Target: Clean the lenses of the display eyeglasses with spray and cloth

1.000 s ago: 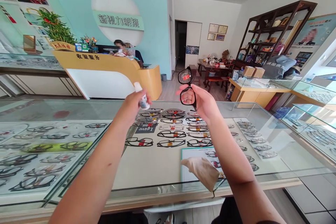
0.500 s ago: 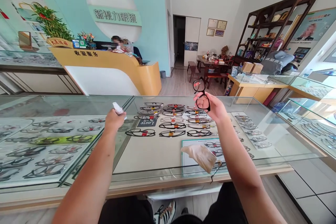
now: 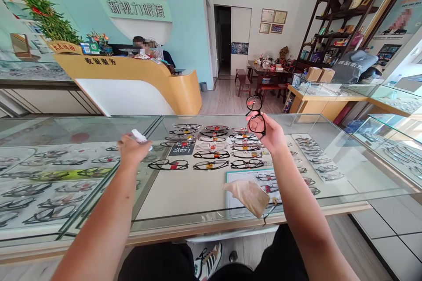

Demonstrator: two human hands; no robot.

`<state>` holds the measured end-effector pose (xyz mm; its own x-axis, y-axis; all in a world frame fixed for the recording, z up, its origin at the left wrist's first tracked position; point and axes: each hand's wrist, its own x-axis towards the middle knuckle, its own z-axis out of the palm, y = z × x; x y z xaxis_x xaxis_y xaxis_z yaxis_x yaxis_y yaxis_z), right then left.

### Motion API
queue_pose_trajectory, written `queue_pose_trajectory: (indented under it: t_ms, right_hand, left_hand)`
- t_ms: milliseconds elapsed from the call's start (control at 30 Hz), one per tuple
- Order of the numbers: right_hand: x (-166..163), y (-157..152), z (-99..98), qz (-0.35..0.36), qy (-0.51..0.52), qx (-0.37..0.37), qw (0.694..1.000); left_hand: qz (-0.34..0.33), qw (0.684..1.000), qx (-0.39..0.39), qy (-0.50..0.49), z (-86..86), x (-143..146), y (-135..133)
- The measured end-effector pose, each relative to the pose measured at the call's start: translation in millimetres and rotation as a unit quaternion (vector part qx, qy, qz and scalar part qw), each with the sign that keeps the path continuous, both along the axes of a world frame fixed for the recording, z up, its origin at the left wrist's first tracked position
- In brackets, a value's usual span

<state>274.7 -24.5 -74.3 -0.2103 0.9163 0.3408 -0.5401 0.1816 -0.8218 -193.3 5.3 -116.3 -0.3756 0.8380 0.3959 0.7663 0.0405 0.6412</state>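
Observation:
My right hand (image 3: 273, 134) is raised above the glass counter (image 3: 165, 217) and grips a pair of black-framed eyeglasses (image 3: 255, 103), held upright on end with a red label on a lens. Over the left part of the counter, my left hand (image 3: 132, 148) has its fingers around a small, elongated white object (image 3: 140, 136); its kind is too small to make out. A crumpled beige cloth (image 3: 249, 197) lies on the glass near the front edge, left of my right forearm. Beneath the glass, several eyeglass frames (image 3: 211, 164) sit in rows.
A neighbouring display case (image 3: 66, 228) with more frames adjoins on the left. Past the counter, a person (image 3: 148, 48) sits behind a yellow reception desk (image 3: 132, 68). Further glass cases (image 3: 392, 140) stand at the right. A wooden table (image 3: 263, 70) is at the back.
My left hand has moved left and slightly down with the white object, and its fingers look looser. My right hand still holds the eyeglasses at nearly the same place. The view has tilted slightly.

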Motion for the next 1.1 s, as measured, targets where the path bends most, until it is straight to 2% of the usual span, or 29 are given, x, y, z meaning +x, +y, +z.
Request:
queue_pose_trajectory:
  t_ms: [67,100,133,167,200,233,267,300,367,433,500,600,667,767,833,933,1000,1100]
  right_hand:
    - [0,0,0.6,0.008,0.005,0.004,1.000]
    - [1,0,1.0,0.008,0.005,0.004,1.000]
    - [1,0,1.6,0.007,0.002,0.002,1.000]
    - [1,-1,2.2,0.004,-0.001,-0.001,1.000]
    - [1,-1,3.0,0.002,-0.004,-0.005,1.000]
    - [1,-2,3.7,0.000,-0.006,-0.007,1.000]
    - [1,-2,4.3,-0.001,-0.007,-0.008,1.000]
    - [1,-3,4.7,-0.003,-0.010,-0.008,1.000]
    - [0,-3,4.8,-0.008,-0.018,-0.007,1.000]
    - [-1,-2,4.2,-0.011,-0.027,-0.009,1.000]
    - [-1,-1,3.2,-0.011,-0.029,-0.012,0.999]
    - [-1,0,2.6,-0.009,-0.023,-0.013,1.000]
    - [0,-1,3.0,-0.008,-0.021,-0.014,1.000]
    - [1,-1,4.0,-0.010,-0.013,-0.016,1.000]
    - [2,-1,4.3,-0.008,-0.004,-0.014,1.000]
    - [4,-1,3.8,-0.004,-0.002,-0.013,1.000]
    - [5,0,2.8,-0.004,0.001,-0.016,1.000]
    - [7,0,0.7,-0.001,0.016,-0.020,1.000]
  left_hand:
    - [0.108,0.991,0.073,0.017,13.7,20,-11]
    - [0.143,0.979,0.140,0.039,21.0,36,-20]
    - [0.123,0.972,0.187,0.067,27.5,55,-30]
    - [0.052,0.974,0.204,0.086,32.0,79,-43]
    - [-0.051,0.977,0.188,0.088,33.7,105,-58]
    - [-0.164,0.972,0.141,0.088,32.1,133,-74]
    - [-0.278,0.952,0.067,0.109,27.2,161,-89]
    - [-0.356,0.923,0.002,0.149,19.4,188,-105]
    - [-0.424,0.873,-0.064,0.233,-1.9,235,-130]
    - [-0.435,0.851,-0.098,0.277,-24.6,266,-146]
    - [-0.435,0.839,-0.135,0.299,-42.4,282,-153]
    - [-0.449,0.826,-0.194,0.280,-51.6,284,-154]
    - [-0.467,0.819,-0.224,0.247,-43.5,276,-149]
    - [-0.461,0.834,-0.224,0.203,-10.8,256,-126]
    - [-0.414,0.867,-0.202,0.191,19.1,239,-101]
    - [-0.339,0.898,-0.188,0.205,59.5,215,-59]
    - [-0.312,0.903,-0.183,0.229,75.5,205,-36]
    - [-0.302,0.881,-0.230,0.284,85.3,198,-15]
